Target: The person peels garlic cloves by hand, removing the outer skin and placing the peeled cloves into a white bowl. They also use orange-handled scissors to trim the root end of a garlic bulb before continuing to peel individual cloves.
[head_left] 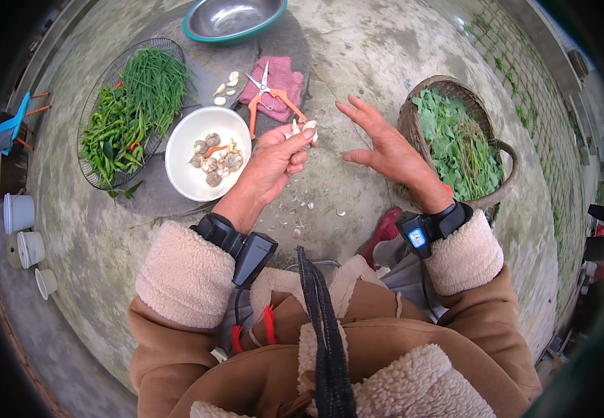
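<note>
My left hand (275, 162) grips a few garlic cloves (309, 127) between thumb and fingers, in front of the low stone slab. To its right my right hand (385, 146) is raised with its fingers spread and nothing in them. Left of my left wrist stands a white bowl (181, 170) holding several garlic bulbs (213, 180) and a red chili pepper (215, 151). Several peeled garlic cloves (220, 101) lie on the slab beyond the bowl. Orange-handled scissors (265, 89) rest half spread on a folded pink towel (286, 73).
A wire basket (88, 112) of green chilies (106, 125) and chives (155, 83) sits on the stone slab (150, 201). Behind is a metal basin (234, 18). A wicker basket (409, 117) of leafy greens stands right. Garlic skins (297, 233) litter the concrete floor. White buckets (18, 213) line the left.
</note>
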The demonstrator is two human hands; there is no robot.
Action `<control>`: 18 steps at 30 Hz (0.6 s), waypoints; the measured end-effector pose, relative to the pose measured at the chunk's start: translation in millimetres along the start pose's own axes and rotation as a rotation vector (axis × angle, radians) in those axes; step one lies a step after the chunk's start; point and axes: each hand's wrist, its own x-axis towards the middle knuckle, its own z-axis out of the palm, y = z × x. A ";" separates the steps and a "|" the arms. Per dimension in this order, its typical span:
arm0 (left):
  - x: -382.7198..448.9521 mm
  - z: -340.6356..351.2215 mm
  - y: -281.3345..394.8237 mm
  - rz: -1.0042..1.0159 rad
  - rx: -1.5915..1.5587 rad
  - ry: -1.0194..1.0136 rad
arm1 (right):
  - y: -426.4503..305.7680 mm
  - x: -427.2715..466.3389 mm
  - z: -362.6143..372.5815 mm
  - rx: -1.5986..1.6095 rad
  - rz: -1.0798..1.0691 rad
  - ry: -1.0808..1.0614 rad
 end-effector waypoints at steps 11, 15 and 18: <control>-4.6 7.9 -4.4 0.025 0.201 -0.096 | -21.5 7.6 7.1 1.090 0.544 -0.140; -6.0 8.5 -2.5 0.015 0.172 -0.079 | -21.3 5.9 8.2 1.221 0.601 -0.104; -7.2 9.7 -1.2 -0.006 0.135 -0.054 | -19.2 6.1 4.6 1.258 0.666 -0.069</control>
